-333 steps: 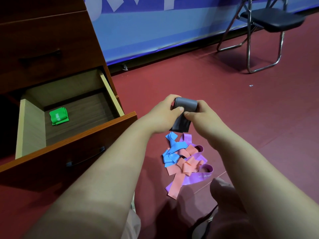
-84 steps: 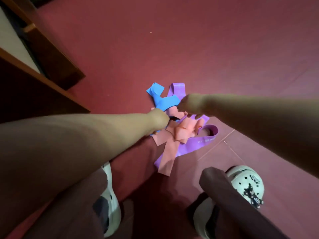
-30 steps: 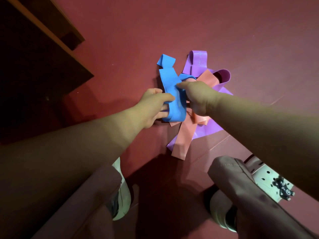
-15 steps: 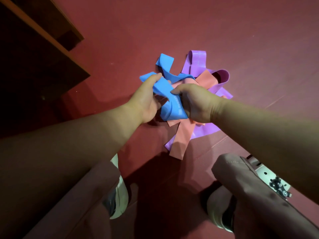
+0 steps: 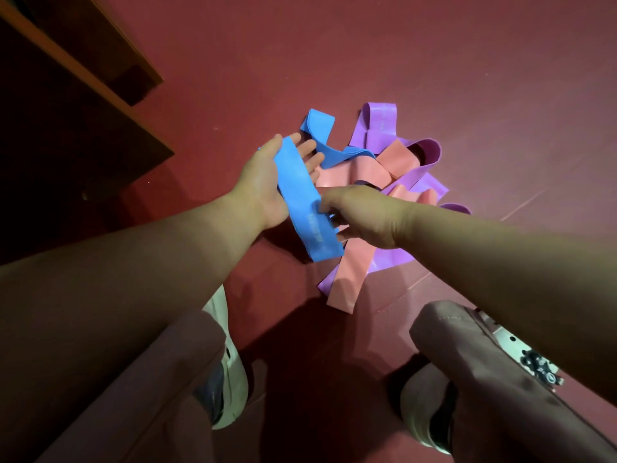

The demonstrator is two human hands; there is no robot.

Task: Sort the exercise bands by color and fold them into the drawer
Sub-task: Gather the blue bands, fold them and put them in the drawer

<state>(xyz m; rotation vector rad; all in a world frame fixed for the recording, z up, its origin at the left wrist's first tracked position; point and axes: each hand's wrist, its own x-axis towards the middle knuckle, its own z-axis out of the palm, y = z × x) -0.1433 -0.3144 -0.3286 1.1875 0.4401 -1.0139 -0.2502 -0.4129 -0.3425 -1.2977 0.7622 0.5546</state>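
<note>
A flat blue exercise band [image 5: 305, 198] lies across the palm of my left hand [image 5: 267, 185], whose fingers are spread. My right hand [image 5: 364, 215] pinches the band's lower half between thumb and fingers. Beneath both hands a pile of bands rests on the red floor: a second blue band [image 5: 325, 135], salmon-pink bands [image 5: 350, 265] and purple bands [image 5: 379, 127]. The drawer's inside is out of view.
The dark wooden drawer unit [image 5: 66, 105] fills the upper left, its corner near my left hand. My knees and white shoes [image 5: 230, 372] are at the bottom. Red floor [image 5: 434, 61] stretches beyond the pile.
The blue band has been lifted off the pile and smoothed flat. My left hand opened under it, and my right hand slid down to its lower part.
</note>
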